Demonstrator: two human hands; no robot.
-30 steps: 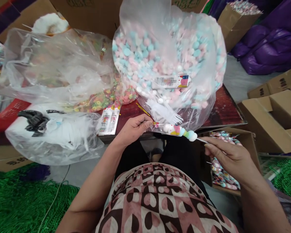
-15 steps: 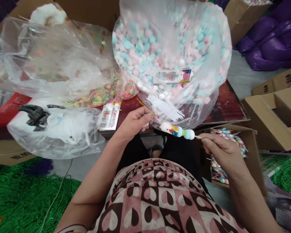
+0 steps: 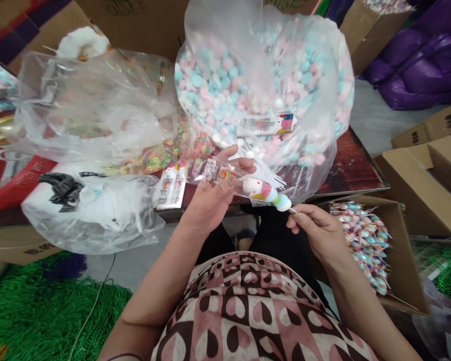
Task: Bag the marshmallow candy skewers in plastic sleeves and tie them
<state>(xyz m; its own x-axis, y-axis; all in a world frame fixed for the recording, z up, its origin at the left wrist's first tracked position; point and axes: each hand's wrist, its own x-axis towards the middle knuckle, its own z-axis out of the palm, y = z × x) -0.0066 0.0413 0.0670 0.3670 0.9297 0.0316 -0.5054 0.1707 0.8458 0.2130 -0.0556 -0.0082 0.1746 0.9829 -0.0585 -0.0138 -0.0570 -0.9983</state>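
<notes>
My right hand (image 3: 319, 233) pinches the thin white stick of a wrapped marshmallow skewer (image 3: 265, 192), pastel pieces in a row under printed clear film. At the skewer's other end my left hand (image 3: 208, 205) is open, thumb and fingers apart beside the wrapper's end. Beyond its fingers lies a small clear packet (image 3: 209, 169) with coloured bits, partly hidden. A large clear bag of pink, blue and white marshmallows (image 3: 225, 75) stands ahead, with a bundle of thin white sticks (image 3: 276, 179) at its near side, partly covered by my left hand and the skewer.
Left on the dark red table (image 3: 357, 168) are ring-shaped candies (image 3: 156, 156) in clear plastic, a printed packet (image 3: 172, 186), a white-filled bag (image 3: 93, 200) and a red basket (image 3: 22, 183). A carton of wrapped skewers (image 3: 366, 245) sits low right, near an open carton (image 3: 417, 185).
My left hand has gone from a pinch at the wrapper's end to spread fingers. My right hand and the skewer have shifted left. More of the carton of skewers shows.
</notes>
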